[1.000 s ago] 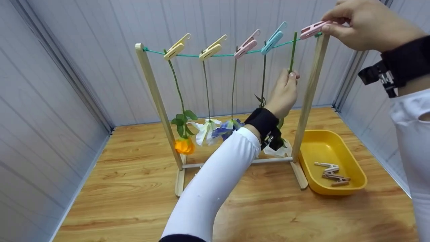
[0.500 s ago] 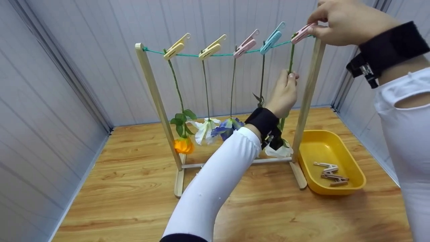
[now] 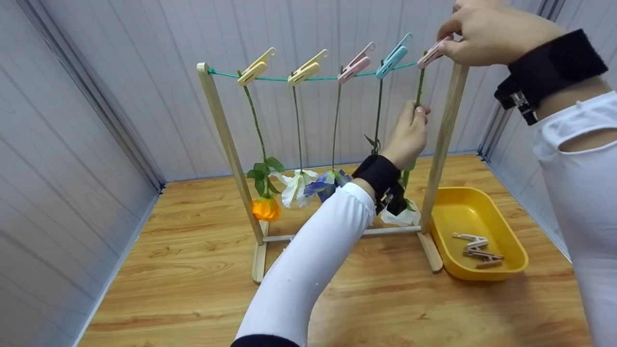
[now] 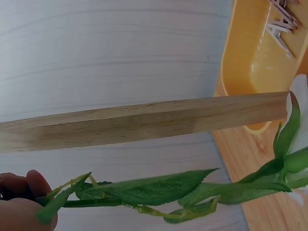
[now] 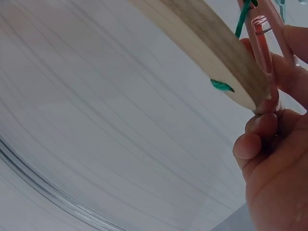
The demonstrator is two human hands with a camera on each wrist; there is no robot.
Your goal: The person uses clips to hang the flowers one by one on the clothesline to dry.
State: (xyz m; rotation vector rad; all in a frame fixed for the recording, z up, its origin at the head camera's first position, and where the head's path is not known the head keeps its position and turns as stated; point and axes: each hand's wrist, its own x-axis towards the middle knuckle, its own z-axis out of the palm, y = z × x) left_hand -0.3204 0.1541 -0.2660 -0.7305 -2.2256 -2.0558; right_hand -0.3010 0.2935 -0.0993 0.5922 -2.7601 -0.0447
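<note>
My left hand [image 3: 409, 137] pinches the green stem [image 3: 420, 86] of an upside-down white flower [image 3: 401, 215] near the rack's right post. In the left wrist view, green leaves [image 4: 149, 188] run from my fingers towards the white petals. Up at the cord, my right hand [image 3: 494, 36] pinches the handles of a pink clothespin [image 3: 430, 54]. Its front end lies over the stem top and the green cord [image 3: 323, 78]. In the right wrist view the clothespin [image 5: 262, 45] appears beside the post; whether its jaws grip the stem is hidden there.
Along the cord, two yellow clothespins [image 3: 253, 72], a pink one [image 3: 354, 70] and a blue one [image 3: 391, 62] hold hanging stems, including an orange flower [image 3: 266, 209]. A yellow tray [image 3: 462, 197] with loose clothespins [image 3: 477, 253] stands right of the wooden rack [image 3: 446, 125].
My right hand has moved left with the pink clothespin, from beside the post onto the stem's top at the cord. My left hand has stayed nearly still on the stem.
</note>
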